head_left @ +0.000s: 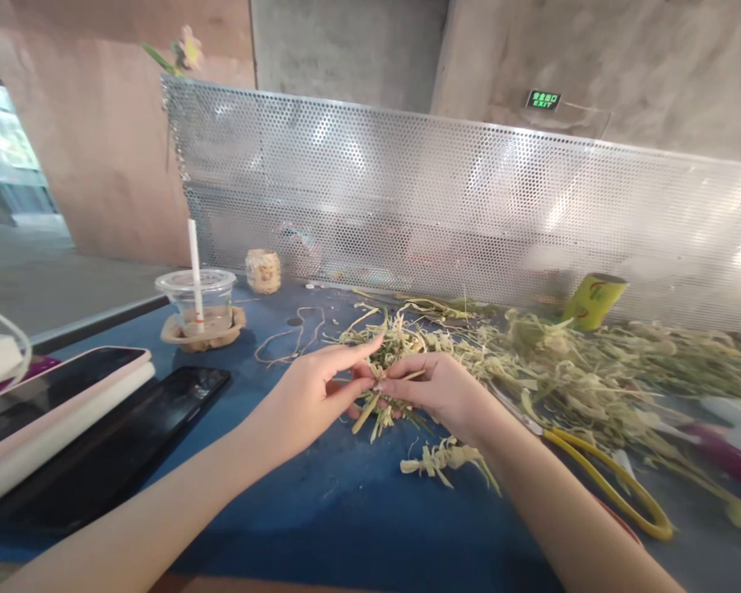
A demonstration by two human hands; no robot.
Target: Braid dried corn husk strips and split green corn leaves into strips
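Note:
My left hand [314,395] and my right hand [435,389] meet over the blue table [321,511], both pinching a small bunch of pale dried plant strips [379,408]. The left index finger stretches out over the bunch while thumb and other fingers close on it. The right fingers are pressed together on the same strips. A loose tuft of strips [438,459] lies just in front of my right wrist.
A big heap of dried stalks [568,371] spreads right. Yellow-handled scissors [617,486] lie by my right forearm. Left: two phones [129,428], a plastic cup with straw [196,305], a small jar [263,270], string [290,338]. Perforated metal screen [469,206] behind; green-yellow cup [593,301].

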